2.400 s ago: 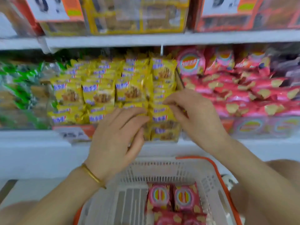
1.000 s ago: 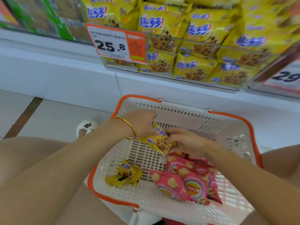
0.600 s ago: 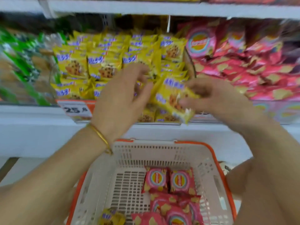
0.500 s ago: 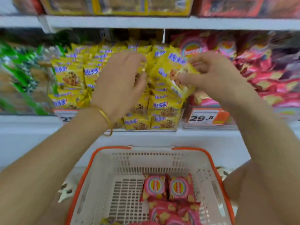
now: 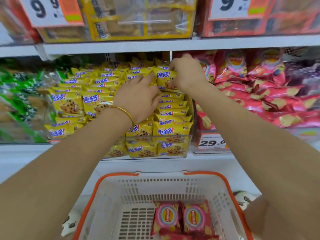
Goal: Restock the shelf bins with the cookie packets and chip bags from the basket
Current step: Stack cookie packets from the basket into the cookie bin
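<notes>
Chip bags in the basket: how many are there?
2 clearly: the left chip bag and the right chip bag, side by side in the basket. Pink wrapping below them hints at more, cut off.

White metal shelf board (image 5: 225,42), white shelf base (image 5: 26,161), orange-and-white price tags (image 5: 52,11)

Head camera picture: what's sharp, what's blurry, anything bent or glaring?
Head view: the cookie packet and right hand are sharp; the green bags at the left edge smear; the shelf edge bows from the wide lens; the upper clear bin shows glare.
</notes>
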Action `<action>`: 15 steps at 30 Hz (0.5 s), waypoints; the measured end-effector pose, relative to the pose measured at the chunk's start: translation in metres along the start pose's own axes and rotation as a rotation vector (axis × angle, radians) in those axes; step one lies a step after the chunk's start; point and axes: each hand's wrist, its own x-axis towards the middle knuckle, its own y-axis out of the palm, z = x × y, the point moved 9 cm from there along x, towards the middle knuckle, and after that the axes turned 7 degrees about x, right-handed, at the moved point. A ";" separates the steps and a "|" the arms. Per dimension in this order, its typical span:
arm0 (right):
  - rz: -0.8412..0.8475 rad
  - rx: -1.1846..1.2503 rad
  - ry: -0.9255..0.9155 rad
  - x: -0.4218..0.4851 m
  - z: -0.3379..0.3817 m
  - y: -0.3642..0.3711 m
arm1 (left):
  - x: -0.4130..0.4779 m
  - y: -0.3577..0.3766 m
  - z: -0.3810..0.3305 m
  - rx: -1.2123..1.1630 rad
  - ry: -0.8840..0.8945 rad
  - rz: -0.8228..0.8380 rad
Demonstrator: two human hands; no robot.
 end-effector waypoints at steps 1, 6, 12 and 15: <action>-0.027 -0.063 -0.015 0.003 0.000 -0.002 | -0.001 0.001 0.001 0.006 0.000 0.001; 0.034 -0.062 -0.072 0.008 -0.002 0.015 | 0.001 0.004 0.001 0.027 0.008 0.018; -0.005 0.025 -0.063 -0.011 -0.011 0.000 | -0.020 -0.020 -0.004 -0.118 0.089 -0.132; -0.158 0.122 -0.129 -0.059 -0.003 -0.028 | -0.068 -0.052 -0.010 -0.220 0.110 -0.348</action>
